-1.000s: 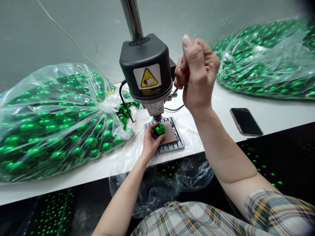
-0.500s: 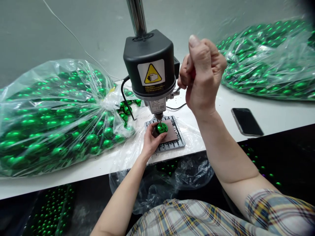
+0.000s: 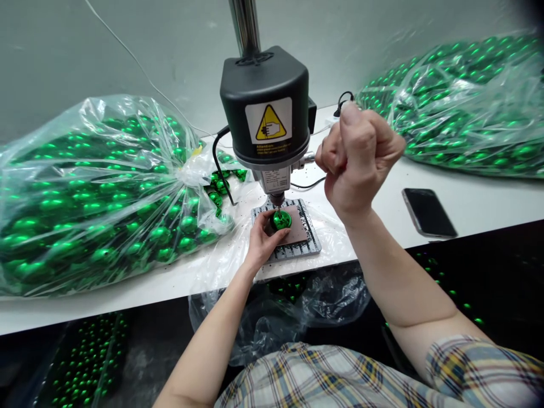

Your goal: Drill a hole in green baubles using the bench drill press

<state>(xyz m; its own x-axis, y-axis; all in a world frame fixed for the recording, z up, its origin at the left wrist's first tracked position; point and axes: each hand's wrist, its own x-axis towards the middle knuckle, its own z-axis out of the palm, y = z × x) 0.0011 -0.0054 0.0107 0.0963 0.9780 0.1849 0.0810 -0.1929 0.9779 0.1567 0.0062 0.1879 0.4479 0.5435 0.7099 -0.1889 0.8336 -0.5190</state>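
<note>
A shiny green ball (image 3: 282,220) rests on a pinkish pad (image 3: 300,225) over the slotted metal base (image 3: 313,243) of a drill press (image 3: 264,107). My left hand (image 3: 263,239) pinches the ball from the left with thumb and fingers. Directly above the ball is the drill chuck (image 3: 277,199), its thin bit reaching down to the ball's top. My right hand (image 3: 359,156) is closed in a fist at the end of the metal feed lever (image 3: 309,158), on the right of the drill head; its grip end is hidden inside the fingers.
A clear bag of green balls (image 3: 97,215) fills the left of the white table (image 3: 382,226). Another such bag (image 3: 471,107) lies at the back right. A phone (image 3: 429,212) lies right of my right forearm. Crumpled plastic film (image 3: 331,297) hangs off the front edge.
My right hand has moved lower with the lever, and the red bit of grip is no longer visible. The view has shifted slightly. My left hand still holds the ball.
</note>
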